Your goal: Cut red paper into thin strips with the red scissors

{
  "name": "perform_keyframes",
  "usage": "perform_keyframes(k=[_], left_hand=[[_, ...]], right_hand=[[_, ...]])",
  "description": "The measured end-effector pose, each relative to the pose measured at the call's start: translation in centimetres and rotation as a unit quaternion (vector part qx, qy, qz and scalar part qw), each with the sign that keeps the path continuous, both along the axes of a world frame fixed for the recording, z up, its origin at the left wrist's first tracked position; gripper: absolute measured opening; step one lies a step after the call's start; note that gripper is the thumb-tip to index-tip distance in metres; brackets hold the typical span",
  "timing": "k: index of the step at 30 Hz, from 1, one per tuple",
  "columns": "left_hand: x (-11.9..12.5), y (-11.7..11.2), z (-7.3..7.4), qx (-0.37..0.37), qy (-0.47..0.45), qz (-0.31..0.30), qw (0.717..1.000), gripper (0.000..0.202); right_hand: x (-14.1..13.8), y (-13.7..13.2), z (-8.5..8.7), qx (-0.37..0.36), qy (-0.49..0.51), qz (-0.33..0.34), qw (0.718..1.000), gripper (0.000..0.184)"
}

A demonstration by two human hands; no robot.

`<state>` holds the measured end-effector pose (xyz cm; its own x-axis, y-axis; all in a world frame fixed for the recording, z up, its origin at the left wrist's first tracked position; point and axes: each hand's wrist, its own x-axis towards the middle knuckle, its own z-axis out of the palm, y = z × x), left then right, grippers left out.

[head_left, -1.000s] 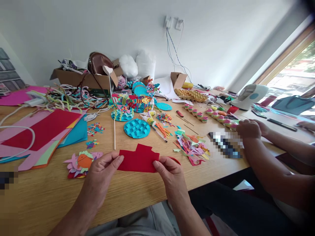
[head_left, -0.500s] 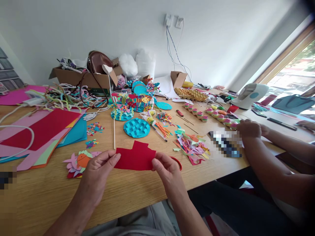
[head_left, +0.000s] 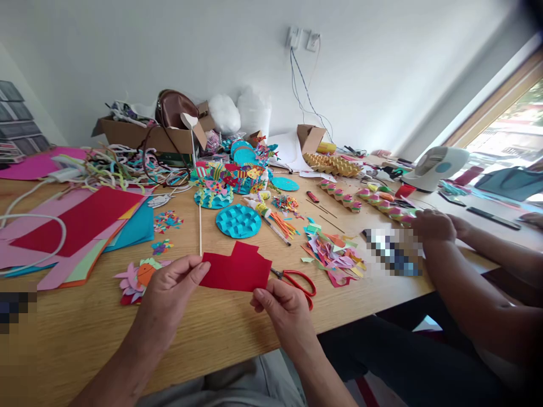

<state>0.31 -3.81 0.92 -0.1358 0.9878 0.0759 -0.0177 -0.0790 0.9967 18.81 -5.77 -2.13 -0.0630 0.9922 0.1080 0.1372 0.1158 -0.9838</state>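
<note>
I hold a red paper cutout (head_left: 236, 268) with a stepped top edge just above the wooden table (head_left: 220, 333). My left hand (head_left: 172, 294) pinches its left edge between thumb and fingers. My right hand (head_left: 282, 310) is curled, with its thumb tip at the cutout's lower right edge. Red-handled scissors (head_left: 299, 279) lie on the table just right of the cutout, partly behind my right fingers. A paper flower with an orange centre (head_left: 138, 276) lies left of my left hand.
Coloured paper sheets (head_left: 80, 226) lie at the left. A teal ridged disc (head_left: 238, 220), a thin wooden stick (head_left: 200, 229), a scrap pile (head_left: 333, 254) and craft clutter fill the middle. A cardboard box (head_left: 146, 135) stands at the back. Another person's hand (head_left: 432, 226) rests at the right.
My right hand slid from the cutout's right edge down to its lower edge, uncovering the scissors. The cutout rose slightly and tilted. My view shifted a little.
</note>
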Motion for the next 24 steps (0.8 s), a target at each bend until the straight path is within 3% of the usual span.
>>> perform_keyframes(k=[6, 9, 13, 17, 21, 24], left_hand=[[-0.3, -0.1, 0.9, 0.000, 0.099, 0.006, 0.995, 0.014], [-0.4, 0.0, 0.7, 0.006, 0.114, -0.022, 0.993, 0.017], [-0.6, 0.1, 0.0, 0.015, 0.116, -0.039, 0.992, 0.018], [-0.7, 0.1, 0.4, 0.011, 0.123, -0.035, 0.992, 0.018], [-0.7, 0.1, 0.9, 0.002, 0.129, -0.003, 0.992, 0.016], [-0.6, 0.2, 1.1, 0.000, 0.140, 0.011, 0.990, 0.016]], right_hand=[[0.6, 0.2, 0.6, -0.009, 0.018, 0.078, 0.997, 0.025], [1.0, 0.6, 1.2, -0.007, 0.063, 0.047, 0.997, 0.026], [1.2, 1.1, 1.6, 0.028, 0.014, -0.015, 0.999, 0.026], [1.0, 1.2, 1.5, 0.043, 0.008, -0.036, 0.998, 0.028], [0.8, 0.8, 1.3, -0.005, 0.047, 0.023, 0.999, 0.024], [0.7, 0.5, 0.8, -0.019, 0.010, 0.058, 0.998, 0.024]])
